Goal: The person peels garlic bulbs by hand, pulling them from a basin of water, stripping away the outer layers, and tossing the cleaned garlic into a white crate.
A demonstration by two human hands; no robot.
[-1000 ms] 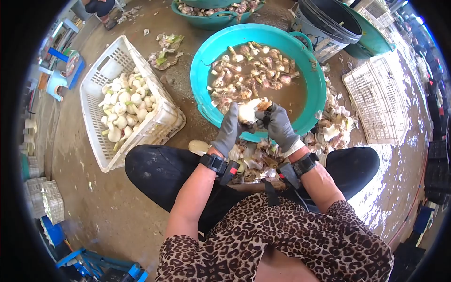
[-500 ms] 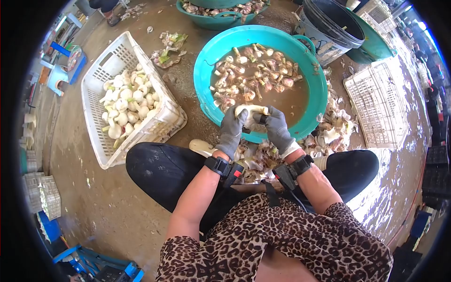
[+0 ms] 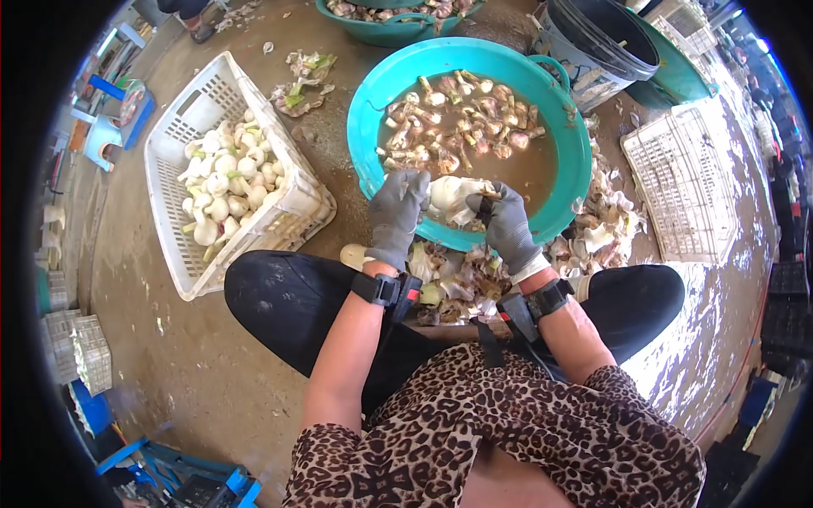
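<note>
Gloved hands (image 3: 450, 213) and garlic bulb (image 3: 456, 196) over basin's (image 3: 579, 169) near rim.

blue frame (image 3: 155, 464), lower left | black bucket (image 3: 600, 41), upper right | person's foot (image 3: 200, 32), upper left

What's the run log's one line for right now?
right hand: gripping garlic bulb | left hand: beside it, grip unclear | teal tub: garlic in brown water | white crate: whiter garlic

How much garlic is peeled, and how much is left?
The white bulbs in the crate look done. One bulb is in the right hand, against or beside the left hand. Many darker, unpeeled ones sit in the tub, with more in another tub, so plenty is left.
</note>
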